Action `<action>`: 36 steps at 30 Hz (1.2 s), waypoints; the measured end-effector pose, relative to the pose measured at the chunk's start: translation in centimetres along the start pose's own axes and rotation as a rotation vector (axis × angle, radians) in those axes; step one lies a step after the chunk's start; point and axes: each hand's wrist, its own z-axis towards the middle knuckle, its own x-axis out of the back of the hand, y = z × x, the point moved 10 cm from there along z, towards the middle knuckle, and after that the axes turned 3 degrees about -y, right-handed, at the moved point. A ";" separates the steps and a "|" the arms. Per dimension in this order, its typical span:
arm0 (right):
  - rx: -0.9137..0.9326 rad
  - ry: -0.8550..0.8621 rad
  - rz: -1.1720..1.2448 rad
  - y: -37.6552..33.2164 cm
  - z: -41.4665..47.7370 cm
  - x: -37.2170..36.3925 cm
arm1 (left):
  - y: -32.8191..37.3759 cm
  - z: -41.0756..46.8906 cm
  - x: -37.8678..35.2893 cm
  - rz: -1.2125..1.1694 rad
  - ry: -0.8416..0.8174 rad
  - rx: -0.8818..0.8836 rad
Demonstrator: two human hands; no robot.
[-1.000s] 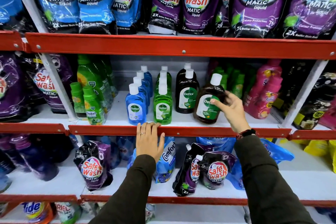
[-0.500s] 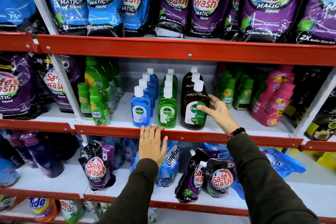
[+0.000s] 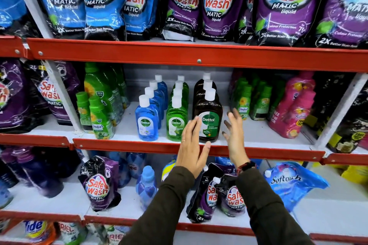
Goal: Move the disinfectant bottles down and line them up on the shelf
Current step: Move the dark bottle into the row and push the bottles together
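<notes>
Three rows of Dettol bottles with white caps stand on the middle shelf point(image 3: 258, 137): a blue row point(image 3: 147, 120), a green row point(image 3: 176, 119) and a brown row point(image 3: 209, 114), each running front to back. The front brown bottle stands upright near the shelf's red front lip. My left hand point(image 3: 192, 149) is open just left of and in front of that bottle, fingers spread, a ring on one finger. My right hand point(image 3: 235, 135) is open just right of it, blurred. Neither hand holds anything.
Green Comfort bottles point(image 3: 99, 117) stand left of the Dettol rows, more green ones point(image 3: 244, 103) and pink bottles point(image 3: 290, 109) to the right. Safewash pouches point(image 3: 217, 4) fill the shelf above. Pouches point(image 3: 101, 183) and a blue Softouch bag point(image 3: 288, 181) lie on the shelf below.
My right hand slid the brown bottle left into the front of the brown row and let go. My left hand lifted off the shelf's red lip and came up beside the bottle.
</notes>
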 end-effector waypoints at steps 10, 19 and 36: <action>-0.031 -0.166 0.016 1.9 -0.7 -2.5 | -3.7 2.9 -3.7 -0.630 0.059 0.579; -0.052 -0.142 -0.033 2.3 -0.4 -2.3 | -3.9 2.3 -3.4 -0.624 0.036 0.560; 0.331 0.064 -0.259 -0.5 -6.3 -4.8 | -3.8 -1.2 3.3 -0.400 0.420 0.327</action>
